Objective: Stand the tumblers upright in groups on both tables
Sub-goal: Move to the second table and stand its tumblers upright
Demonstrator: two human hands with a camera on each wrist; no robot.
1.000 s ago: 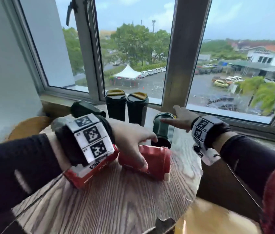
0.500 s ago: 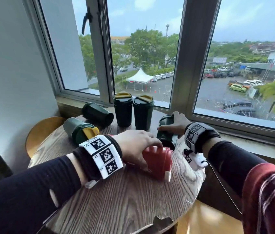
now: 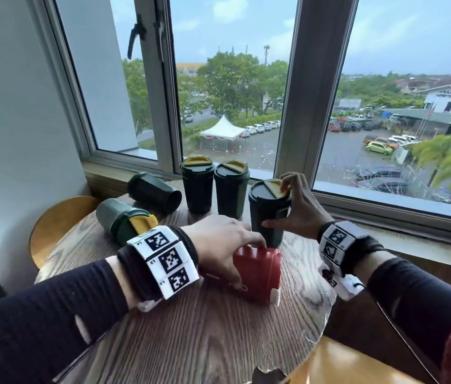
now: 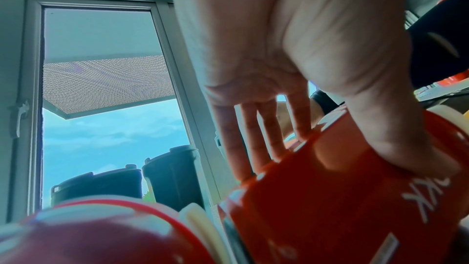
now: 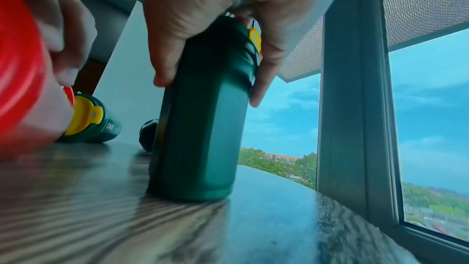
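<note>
- Tumblers sit on the round wooden table [image 3: 191, 336] by the window; nearest me, my left hand [image 3: 218, 242] curls fingers and thumb round the red tumbler [image 3: 257, 273], which lies on its side.
- Just behind it, my right hand [image 3: 299, 212] wraps the upper body of a dark green tumbler [image 3: 267, 214]; its base looks flat on the wood, though blur leaves me unsure.
- To finish well, I'd seat that base fully before letting go, then pivot the red one up clear of it.
- Farther back, two green tumblers [image 3: 214, 187] stand upright together near the sill; two more [image 3: 138, 209] lie tipped at left.
</note>
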